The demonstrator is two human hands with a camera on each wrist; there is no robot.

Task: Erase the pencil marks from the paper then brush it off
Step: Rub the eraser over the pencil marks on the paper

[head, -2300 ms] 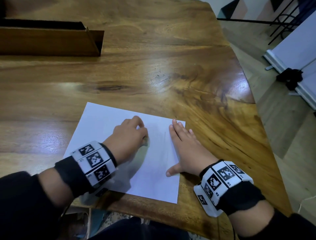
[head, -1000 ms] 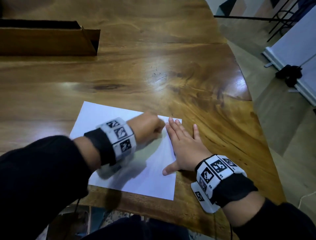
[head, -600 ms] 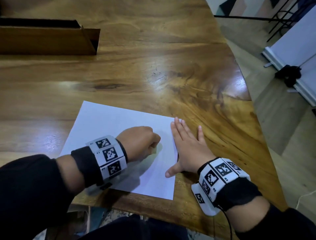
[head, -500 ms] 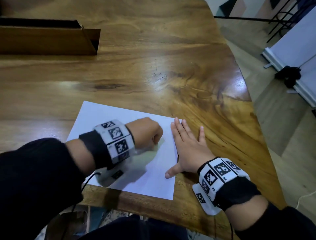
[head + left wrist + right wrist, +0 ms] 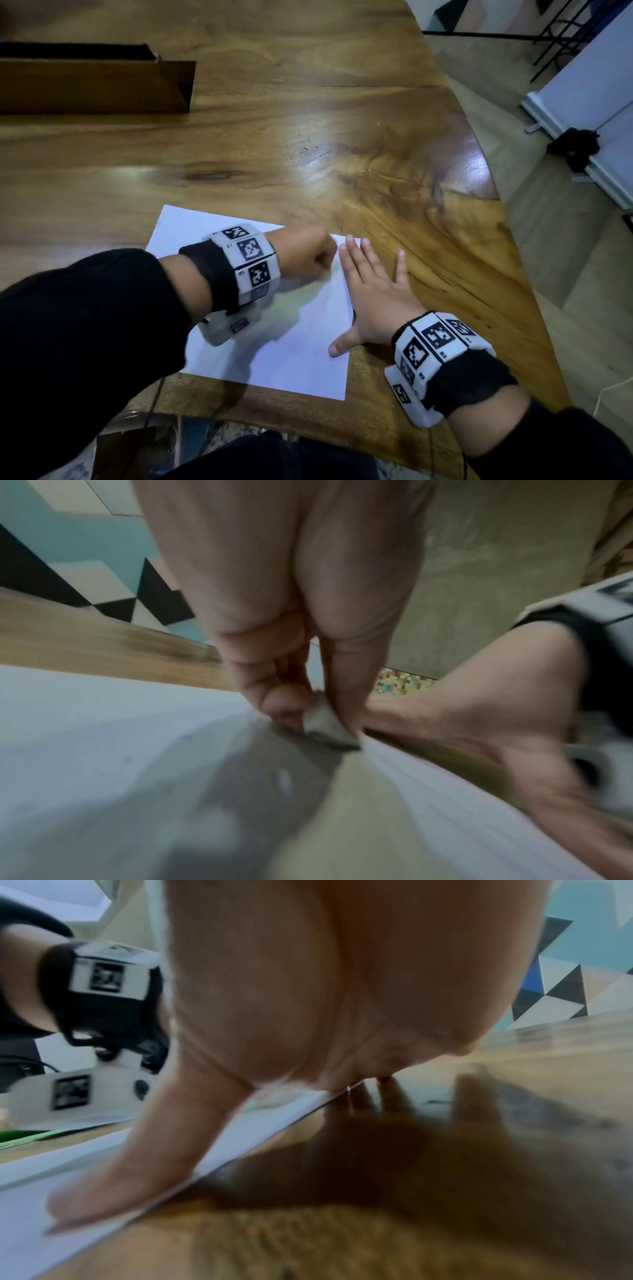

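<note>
A white sheet of paper lies near the front edge of the wooden table. My left hand is fisted over the paper's far right part. In the left wrist view its fingers pinch a small grey-white eraser pressed onto the paper. My right hand lies flat with spread fingers across the paper's right edge, its thumb on the sheet and the other fingers on the wood. Pencil marks are too faint to make out.
A long brown cardboard box stands at the table's far left. The table's curved right edge drops to the floor, where a white board and a dark bundle sit.
My left hand has rubbed back and forth over the paper's right part and now sits further from me, near the far right corner. The right hand has stayed flat on the edge.
</note>
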